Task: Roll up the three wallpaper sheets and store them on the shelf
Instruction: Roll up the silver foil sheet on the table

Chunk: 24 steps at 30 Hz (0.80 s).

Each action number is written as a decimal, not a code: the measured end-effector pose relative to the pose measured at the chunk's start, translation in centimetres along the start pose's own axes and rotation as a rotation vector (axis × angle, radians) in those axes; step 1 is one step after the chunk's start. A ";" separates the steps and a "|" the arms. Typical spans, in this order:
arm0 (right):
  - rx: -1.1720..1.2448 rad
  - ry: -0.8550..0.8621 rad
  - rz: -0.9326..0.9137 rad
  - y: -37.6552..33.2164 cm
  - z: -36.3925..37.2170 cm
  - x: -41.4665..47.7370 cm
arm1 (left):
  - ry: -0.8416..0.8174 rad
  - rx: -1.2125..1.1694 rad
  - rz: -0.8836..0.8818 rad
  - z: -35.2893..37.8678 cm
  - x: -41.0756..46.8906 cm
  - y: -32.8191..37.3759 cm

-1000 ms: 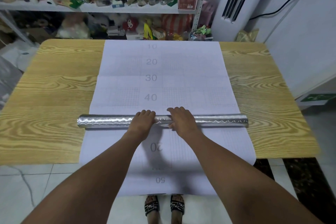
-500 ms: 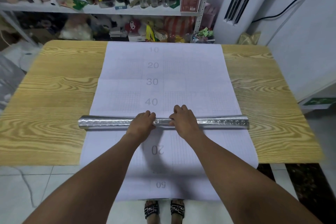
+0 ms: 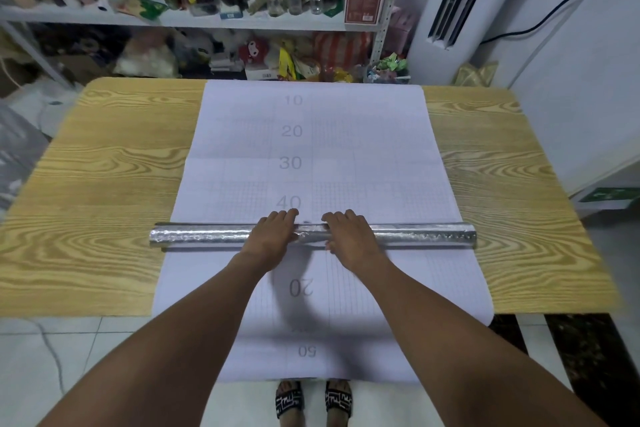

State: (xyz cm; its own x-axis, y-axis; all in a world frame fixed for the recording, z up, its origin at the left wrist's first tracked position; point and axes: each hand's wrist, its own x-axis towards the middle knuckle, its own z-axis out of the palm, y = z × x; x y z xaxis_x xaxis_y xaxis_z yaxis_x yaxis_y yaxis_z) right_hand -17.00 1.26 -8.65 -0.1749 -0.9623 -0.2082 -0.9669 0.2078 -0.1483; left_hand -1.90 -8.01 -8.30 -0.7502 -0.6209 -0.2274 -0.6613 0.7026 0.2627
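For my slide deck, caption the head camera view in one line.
Left hand and right hand rest on a silver wallpaper roll lying across a gridded sheet on a wooden table.

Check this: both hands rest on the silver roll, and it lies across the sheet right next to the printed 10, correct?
Wrong number. The left hand and right hand rest on the roll across the sheet, but next to the printed 40; the 10 sits at the far end. Head view shows it.
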 end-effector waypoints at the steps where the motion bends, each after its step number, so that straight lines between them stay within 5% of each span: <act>1: 0.008 0.002 0.004 0.1 0.0 0.0 | -0.004 -0.029 -0.004 -0.1 0.0 0.0; 9: -0.018 -0.034 -0.025 0.6 -0.4 0.8 | 0.034 -0.156 0.059 0.1 -0.1 -0.5; 24: -0.033 -0.052 0.006 0.0 -1.2 -0.2 | 0.028 0.085 0.027 -0.3 0.1 0.4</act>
State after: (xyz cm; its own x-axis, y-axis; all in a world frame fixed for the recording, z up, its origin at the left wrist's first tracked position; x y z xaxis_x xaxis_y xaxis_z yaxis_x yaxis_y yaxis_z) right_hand -17.20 1.21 -7.45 -0.1712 -0.9506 -0.2588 -0.9716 0.2065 -0.1156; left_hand -2.29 -7.91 -7.96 -0.7678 -0.6102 -0.1951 -0.6399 0.7451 0.1879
